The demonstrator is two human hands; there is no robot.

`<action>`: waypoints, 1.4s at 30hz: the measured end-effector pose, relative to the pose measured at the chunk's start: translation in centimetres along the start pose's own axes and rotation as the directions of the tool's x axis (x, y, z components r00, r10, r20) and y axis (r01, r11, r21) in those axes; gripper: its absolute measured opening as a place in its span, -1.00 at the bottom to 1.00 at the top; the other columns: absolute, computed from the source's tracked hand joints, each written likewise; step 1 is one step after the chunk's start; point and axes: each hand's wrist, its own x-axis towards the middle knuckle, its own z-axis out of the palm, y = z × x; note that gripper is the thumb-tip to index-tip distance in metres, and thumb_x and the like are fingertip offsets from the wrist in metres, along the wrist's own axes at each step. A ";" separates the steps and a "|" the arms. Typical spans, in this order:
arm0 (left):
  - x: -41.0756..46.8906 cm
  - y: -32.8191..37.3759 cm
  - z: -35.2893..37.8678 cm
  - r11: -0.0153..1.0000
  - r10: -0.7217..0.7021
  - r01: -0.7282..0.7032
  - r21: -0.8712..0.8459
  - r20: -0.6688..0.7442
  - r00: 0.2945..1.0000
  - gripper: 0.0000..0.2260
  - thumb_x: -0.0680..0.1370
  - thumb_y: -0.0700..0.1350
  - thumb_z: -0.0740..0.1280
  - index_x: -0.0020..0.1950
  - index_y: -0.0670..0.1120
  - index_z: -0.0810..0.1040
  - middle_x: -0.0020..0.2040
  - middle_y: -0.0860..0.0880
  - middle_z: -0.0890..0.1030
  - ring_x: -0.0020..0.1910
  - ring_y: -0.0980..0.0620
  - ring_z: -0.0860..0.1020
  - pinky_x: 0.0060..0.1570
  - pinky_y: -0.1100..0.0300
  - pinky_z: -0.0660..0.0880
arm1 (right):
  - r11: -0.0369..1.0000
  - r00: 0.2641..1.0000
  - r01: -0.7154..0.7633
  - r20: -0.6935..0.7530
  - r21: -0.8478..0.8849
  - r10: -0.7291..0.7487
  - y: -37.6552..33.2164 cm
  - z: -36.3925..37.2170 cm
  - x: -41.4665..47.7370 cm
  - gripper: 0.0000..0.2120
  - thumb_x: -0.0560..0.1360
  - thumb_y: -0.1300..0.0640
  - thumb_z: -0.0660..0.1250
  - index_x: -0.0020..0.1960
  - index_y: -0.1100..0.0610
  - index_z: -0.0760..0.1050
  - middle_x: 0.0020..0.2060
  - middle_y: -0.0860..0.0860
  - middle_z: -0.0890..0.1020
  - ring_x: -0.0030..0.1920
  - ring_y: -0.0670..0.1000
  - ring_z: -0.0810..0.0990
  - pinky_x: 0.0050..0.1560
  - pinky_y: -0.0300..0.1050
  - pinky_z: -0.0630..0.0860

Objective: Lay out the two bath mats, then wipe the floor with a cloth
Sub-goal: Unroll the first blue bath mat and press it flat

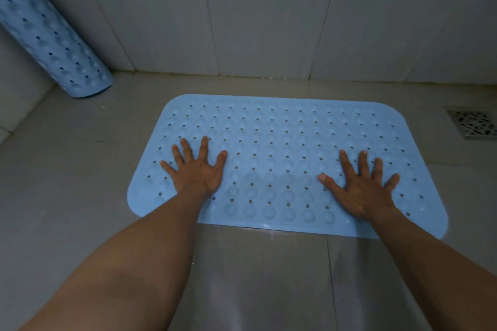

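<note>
While the light is pretty dim in here, you can still make out 1 pale blue rubber bath mat with rounded corners [282, 148] lying flat on the grey tiled floor [80, 169], its far edge near the foot of the grey tiled wall [269, 13]. The left hand [197, 169] is pressed palm down on the mat's left part, fingers spread wide, gripping nothing. The right hand [360, 188] does the same on the right part, fingers splayed too, flat on the surface.

The 2nd blue perforated mat, rolled into a tube [51, 35], leans in the left corner with its lower end on the floor; its upper end is cut off by the frame. A metal floor drain grate [473, 122] sits at the right, well apart from the flat mat and partly cropped by the edge. The forearms hide bits of the mat's near edge. No writing or logo I can read anywhere. The tiles closest to the camera have a shiny sheen, hard to say if it's water or just reflection.
</note>
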 end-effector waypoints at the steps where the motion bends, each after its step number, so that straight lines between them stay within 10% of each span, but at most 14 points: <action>1: 0.1 0.0 0.0 1.000 0.003 -0.003 0.002 -0.002 1.000 -0.28 0.50 0.50 -0.22 0.61 0.25 -0.21 0.64 -0.08 -0.27 0.60 -0.15 -0.28 0.46 -0.35 -0.31 | 1.000 1.000 -0.002 0.002 0.005 0.002 -0.1 0.0 0.0 -0.10 0.32 -0.65 -0.24 0.55 -0.30 -0.33 0.59 0.01 -0.29 0.57 0.20 -0.30 0.44 0.44 -0.30; 42: -0.3 -0.8 -0.1 0.999 0.033 -0.033 0.011 -0.013 0.999 -0.26 0.49 0.51 -0.21 0.62 0.24 -0.15 0.65 -0.09 -0.20 0.61 -0.18 -0.20 0.49 -0.35 -0.22 | 1.000 0.998 0.002 0.069 0.006 -0.002 -0.3 -0.5 -0.8 -0.08 0.29 -0.65 -0.28 0.52 -0.27 -0.43 0.56 0.02 -0.38 0.56 0.21 -0.35 0.45 0.43 -0.30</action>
